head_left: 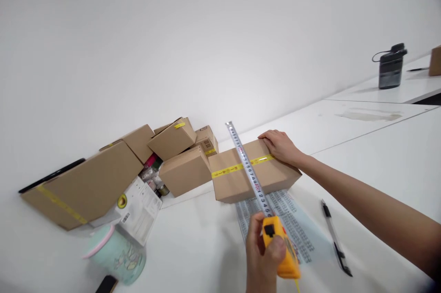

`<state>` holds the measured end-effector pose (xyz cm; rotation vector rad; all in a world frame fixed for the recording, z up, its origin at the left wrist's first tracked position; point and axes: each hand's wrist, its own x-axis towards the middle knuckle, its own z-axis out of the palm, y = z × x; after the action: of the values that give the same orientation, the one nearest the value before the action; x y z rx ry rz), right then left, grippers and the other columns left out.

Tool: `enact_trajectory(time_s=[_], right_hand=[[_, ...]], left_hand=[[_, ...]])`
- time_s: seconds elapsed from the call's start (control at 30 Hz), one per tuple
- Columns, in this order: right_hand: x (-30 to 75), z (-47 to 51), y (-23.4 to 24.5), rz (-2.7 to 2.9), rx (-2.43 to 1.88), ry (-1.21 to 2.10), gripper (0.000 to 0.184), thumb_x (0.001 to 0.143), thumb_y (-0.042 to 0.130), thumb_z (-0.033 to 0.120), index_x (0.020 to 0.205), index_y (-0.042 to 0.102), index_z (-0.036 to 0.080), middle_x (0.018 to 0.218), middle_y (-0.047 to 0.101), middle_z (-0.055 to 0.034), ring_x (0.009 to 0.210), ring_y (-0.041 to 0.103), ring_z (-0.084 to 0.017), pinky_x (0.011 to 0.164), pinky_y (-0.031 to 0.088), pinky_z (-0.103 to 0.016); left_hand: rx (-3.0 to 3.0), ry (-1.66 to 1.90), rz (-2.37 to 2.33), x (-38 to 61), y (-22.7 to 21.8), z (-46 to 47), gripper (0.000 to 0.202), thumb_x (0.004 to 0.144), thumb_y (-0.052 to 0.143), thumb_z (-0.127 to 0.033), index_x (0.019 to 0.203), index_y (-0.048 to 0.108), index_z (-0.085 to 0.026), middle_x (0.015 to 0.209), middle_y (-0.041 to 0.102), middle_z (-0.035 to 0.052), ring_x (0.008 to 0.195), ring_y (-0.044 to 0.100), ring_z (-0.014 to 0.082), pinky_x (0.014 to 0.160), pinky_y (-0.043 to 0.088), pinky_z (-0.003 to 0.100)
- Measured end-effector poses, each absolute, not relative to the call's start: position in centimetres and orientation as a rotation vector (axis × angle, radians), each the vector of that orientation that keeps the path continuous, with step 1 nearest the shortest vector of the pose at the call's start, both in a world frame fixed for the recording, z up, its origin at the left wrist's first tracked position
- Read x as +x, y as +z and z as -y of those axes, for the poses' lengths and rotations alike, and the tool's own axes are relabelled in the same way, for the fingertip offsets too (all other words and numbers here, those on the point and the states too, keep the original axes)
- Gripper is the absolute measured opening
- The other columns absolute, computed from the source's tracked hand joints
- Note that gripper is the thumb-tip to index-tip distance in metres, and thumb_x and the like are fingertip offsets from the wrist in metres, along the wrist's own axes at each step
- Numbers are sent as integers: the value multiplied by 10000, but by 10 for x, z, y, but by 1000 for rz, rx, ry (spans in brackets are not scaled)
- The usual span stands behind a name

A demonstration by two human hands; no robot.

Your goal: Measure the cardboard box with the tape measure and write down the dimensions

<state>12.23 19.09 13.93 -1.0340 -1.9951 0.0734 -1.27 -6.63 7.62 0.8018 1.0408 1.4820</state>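
You've L hand [261,258] clamped on tape [288,261], blade [248,166] over box [274,173]. R hand [280,146] on box's R end, can't tell if clamped.

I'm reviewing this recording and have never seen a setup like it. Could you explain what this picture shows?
There is no machine here: these are a person's own bare hands, seen from a camera worn on the head, looking forward and down. The left hand grips an orange tape measure, its metal blade drawn out across the view of a cardboard box. The right hand rests on that box's right end. On the white table, a printed sheet lies partly hidden by the box, with a pen to its right. To the left are more cardboard boxes and a light green cup.
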Motion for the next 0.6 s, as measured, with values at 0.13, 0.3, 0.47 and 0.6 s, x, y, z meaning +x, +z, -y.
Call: enact_trajectory(time_s=[0.13,0.3,0.47,0.6], right_hand=[[123,-185,139,2052,-994,-27,392,954,324,173,1185,637,215,1143,703,-98,1071,578,-287,1010,344,-484],[122,-182,142,2115,-969,-185,559,896,315,60,1394,519,211,1081,691,-107,1019,574,-276,999,317,-472],[122,-181,145,2200,-963,-297,628,905,307,64,1466,486,284,1044,653,-115,979,543,-275,938,333,-449],[122,-180,149,2255,-965,-292,582,942,308,119,1408,563,359,1079,642,-116,957,523,-276,894,335,-444]], left_hand=[[718,1416,-1062,6,63,69,727,545,863,-570,1121,597,-216,909,612,23,717,587,159,701,563,313],[659,1366,-1101,11,59,75,707,546,843,-563,1100,586,-206,927,602,17,654,577,140,636,571,318],[612,1341,-1094,16,51,80,724,529,844,-567,1094,571,-205,908,600,9,627,592,144,623,579,337],[612,1310,-1125,17,47,83,724,546,829,-559,1111,549,-203,869,596,5,637,620,171,598,580,338]])
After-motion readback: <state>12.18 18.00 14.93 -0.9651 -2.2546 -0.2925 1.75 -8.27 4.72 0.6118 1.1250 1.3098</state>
